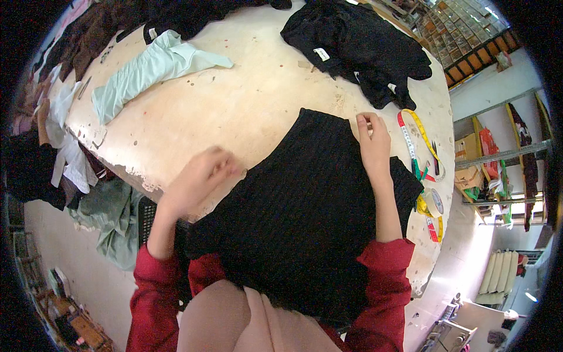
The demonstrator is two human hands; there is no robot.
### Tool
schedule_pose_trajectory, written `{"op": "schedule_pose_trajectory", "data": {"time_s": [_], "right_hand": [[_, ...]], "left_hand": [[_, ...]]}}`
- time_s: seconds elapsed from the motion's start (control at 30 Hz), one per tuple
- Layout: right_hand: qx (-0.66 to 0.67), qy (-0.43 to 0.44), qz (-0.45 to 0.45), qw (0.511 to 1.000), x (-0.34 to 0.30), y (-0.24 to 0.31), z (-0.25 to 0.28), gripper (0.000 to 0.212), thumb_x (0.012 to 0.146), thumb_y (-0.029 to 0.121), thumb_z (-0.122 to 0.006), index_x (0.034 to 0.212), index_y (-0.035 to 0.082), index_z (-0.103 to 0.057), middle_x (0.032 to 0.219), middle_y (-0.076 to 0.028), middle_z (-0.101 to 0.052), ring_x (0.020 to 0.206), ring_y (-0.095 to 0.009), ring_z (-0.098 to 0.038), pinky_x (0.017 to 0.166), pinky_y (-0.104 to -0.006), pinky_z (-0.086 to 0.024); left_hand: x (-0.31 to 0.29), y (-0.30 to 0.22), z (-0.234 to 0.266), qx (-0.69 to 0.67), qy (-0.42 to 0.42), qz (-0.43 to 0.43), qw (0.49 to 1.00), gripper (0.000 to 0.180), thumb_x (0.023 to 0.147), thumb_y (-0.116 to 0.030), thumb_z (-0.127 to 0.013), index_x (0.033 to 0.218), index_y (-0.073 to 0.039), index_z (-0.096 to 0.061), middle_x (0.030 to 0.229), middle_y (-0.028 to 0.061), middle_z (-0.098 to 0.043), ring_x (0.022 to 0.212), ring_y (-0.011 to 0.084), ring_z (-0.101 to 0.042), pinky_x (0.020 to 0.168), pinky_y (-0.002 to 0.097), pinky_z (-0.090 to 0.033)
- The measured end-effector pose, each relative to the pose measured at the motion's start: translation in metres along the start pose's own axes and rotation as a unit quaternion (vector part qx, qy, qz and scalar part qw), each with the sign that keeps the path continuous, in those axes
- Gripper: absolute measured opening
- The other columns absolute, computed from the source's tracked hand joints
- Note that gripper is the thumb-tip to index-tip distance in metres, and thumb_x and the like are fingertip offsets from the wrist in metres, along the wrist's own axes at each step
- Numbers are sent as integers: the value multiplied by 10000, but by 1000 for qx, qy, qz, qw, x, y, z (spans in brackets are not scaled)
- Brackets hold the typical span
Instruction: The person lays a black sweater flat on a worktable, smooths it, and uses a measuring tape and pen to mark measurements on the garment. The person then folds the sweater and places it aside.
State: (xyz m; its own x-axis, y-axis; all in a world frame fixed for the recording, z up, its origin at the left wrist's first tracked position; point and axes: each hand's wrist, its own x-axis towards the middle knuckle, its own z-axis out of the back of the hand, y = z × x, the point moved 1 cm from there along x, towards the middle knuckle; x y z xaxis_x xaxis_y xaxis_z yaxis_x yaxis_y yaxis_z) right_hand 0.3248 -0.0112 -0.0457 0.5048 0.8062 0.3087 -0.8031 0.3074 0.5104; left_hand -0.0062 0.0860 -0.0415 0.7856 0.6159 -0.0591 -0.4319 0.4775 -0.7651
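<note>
A black ribbed garment (293, 205) lies spread over the near side of the table and hangs down towards my lap. My left hand (205, 173), smeared by motion, hovers beside its left slanting edge; whether the fingers hold anything cannot be seen. At the upper right corner of the cloth is my right hand (375, 138). Its fingers are curled in, and what they hold, if anything, is hidden. A yellow, white and red tape measure (413, 132) winds along the table to the right of that hand.
A roll of tape (433, 202) and dark-handled snips (435, 151) lie near the right edge of the pale, worn table (252, 111). Farther off are a mint-green cloth (146, 70) and black garments (358, 44). Piled fabric (35, 167) hangs at the left; shelves (504, 155) stand right.
</note>
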Motion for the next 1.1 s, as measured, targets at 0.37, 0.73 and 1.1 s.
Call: {"op": "schedule_pose_trajectory", "data": {"time_s": [0.37, 0.73, 1.1], "right_hand": [[206, -53, -144, 966, -12, -29, -46, 446, 946, 383, -615, 1090, -36, -666, 943, -183, -706, 868, -262, -669, 804, -340, -494], [397, -46, -170, 901, -7, -23, -20, 393, 919, 274, -689, 1093, -79, -689, 988, -84, -701, 906, -117, -591, 878, -242, -438], [406, -52, -137, 902, -7, -17, -3, 306, 901, 244, -710, 934, -60, -701, 889, -28, -665, 836, -93, -547, 811, -239, -414]], "left_hand": [[177, 0, -82, -437, 78, 127, 887, 310, 923, -287, -665, 961, 19, -696, 764, 13, -639, 645, 78, -572, 564, 207, -455], [174, -7, -58, -628, 132, 124, 757, 195, 950, -160, -632, 1058, 1, -650, 982, 56, -703, 861, 105, -668, 773, 214, -557], [154, -36, -41, -615, 110, 145, 767, 214, 958, -206, -627, 1013, 0, -645, 892, 40, -699, 745, 74, -655, 640, 207, -549]]}}
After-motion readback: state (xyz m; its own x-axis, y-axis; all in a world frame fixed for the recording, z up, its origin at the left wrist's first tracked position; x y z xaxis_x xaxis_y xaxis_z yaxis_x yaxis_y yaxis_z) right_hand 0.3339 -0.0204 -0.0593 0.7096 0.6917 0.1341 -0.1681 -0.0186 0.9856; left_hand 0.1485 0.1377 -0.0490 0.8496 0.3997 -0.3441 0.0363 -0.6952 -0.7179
